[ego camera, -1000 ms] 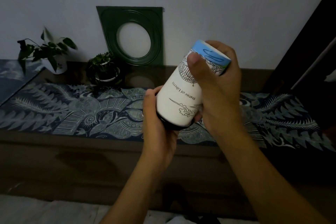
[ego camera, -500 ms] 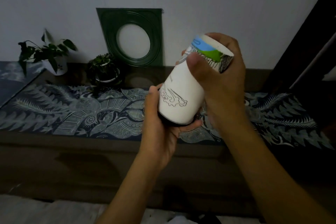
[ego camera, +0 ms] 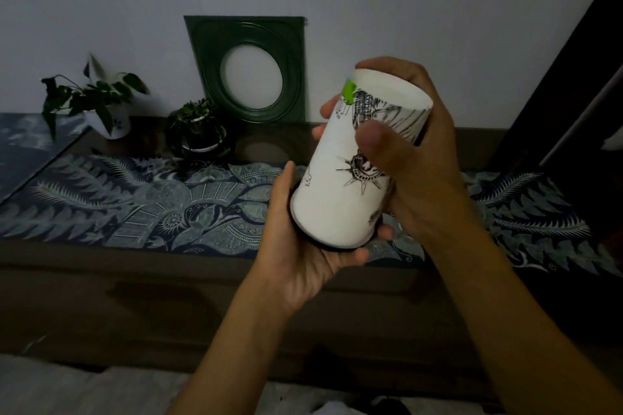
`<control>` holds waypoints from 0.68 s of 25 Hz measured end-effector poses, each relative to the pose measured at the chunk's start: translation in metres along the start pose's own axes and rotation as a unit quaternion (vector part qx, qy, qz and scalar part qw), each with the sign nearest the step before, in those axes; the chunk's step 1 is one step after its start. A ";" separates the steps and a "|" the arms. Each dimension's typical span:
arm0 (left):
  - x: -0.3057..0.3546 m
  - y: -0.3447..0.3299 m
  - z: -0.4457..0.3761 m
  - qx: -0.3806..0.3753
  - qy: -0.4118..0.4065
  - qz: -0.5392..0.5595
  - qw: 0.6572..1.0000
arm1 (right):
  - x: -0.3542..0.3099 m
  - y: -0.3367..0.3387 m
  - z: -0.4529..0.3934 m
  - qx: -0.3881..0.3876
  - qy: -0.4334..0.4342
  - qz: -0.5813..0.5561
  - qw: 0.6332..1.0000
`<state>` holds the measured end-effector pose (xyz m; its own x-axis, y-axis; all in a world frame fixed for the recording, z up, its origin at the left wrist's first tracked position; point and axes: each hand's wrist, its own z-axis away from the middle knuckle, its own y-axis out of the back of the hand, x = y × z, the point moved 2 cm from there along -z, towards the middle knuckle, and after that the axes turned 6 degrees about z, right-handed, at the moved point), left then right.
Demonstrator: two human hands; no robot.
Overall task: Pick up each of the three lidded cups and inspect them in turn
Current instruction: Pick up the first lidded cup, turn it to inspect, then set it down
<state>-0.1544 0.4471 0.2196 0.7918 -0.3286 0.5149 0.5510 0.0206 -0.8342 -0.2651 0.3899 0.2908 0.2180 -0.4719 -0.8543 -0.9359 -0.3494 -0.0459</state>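
A white paper cup (ego camera: 340, 192) with black line drawings and a black lid is held upside down and tilted, lid end low and toward me, above the table. My left hand (ego camera: 300, 246) cups the lid end from below. My right hand (ego camera: 418, 165) wraps the upper base end, thumb pressed on the printed side. A small green patch shows near the base rim. No other lidded cup is in view.
A dark wooden table carries a blue patterned runner (ego camera: 141, 205). At the back stand a white-potted plant (ego camera: 97, 108), a small dark-potted plant (ego camera: 199, 128) and a green square frame (ego camera: 251, 69) leaning on the wall. A dark panel (ego camera: 580, 84) rises at right.
The cup has been turned about its axis in both hands: the blue and green print has rolled away and a crowned-head drawing now faces me. Both hands keep their hold.
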 end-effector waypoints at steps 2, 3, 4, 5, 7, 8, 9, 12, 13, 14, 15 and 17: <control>-0.001 -0.004 0.000 0.026 -0.078 -0.023 0.996 | 0.001 -0.003 0.003 0.075 0.003 0.010 0.997; 0.000 -0.004 0.000 0.050 -0.143 -0.053 0.987 | 0.002 -0.005 0.005 0.122 -0.001 0.006 0.993; 0.000 -0.004 -0.001 0.073 -0.217 -0.095 0.969 | 0.004 -0.008 0.008 0.163 -0.009 -0.007 0.987; -0.002 -0.002 -0.001 0.088 -0.279 -0.140 0.946 | 0.004 -0.010 0.009 0.189 -0.016 -0.025 0.982; -0.003 -0.002 0.001 0.089 -0.328 -0.179 0.923 | 0.004 -0.012 0.011 0.192 -0.024 -0.044 0.980; -0.002 -0.002 0.002 0.084 -0.306 -0.159 0.935 | 0.004 -0.011 0.011 0.174 -0.026 -0.042 0.984; 0.000 -0.002 0.004 0.077 -0.262 -0.123 0.954 | 0.004 -0.009 0.010 0.145 -0.022 -0.035 0.988; 0.006 -0.001 0.007 0.049 -0.085 -0.049 0.994 | 0.000 -0.005 0.005 0.038 -0.005 -0.016 0.999; 0.008 -0.001 0.007 0.037 -0.039 -0.040 0.998 | 0.000 -0.004 0.004 0.012 -0.006 -0.014 1.000; 0.009 0.000 0.008 0.028 -0.006 -0.035 0.999 | 0.001 -0.002 0.003 -0.005 -0.009 -0.014 1.000; 0.009 0.000 0.008 0.020 0.009 -0.032 0.999 | 0.001 -0.001 0.003 -0.009 -0.014 -0.017 1.000; 0.008 -0.004 0.007 0.026 -0.019 -0.046 0.998 | 0.001 -0.002 0.004 0.027 -0.017 -0.019 0.999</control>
<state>-0.1483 0.4505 0.2286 0.7460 -0.2958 0.5966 0.6339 0.0409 -0.7724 -0.2638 0.3935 0.2885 0.2444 -0.4308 -0.8687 -0.9410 -0.3218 -0.1052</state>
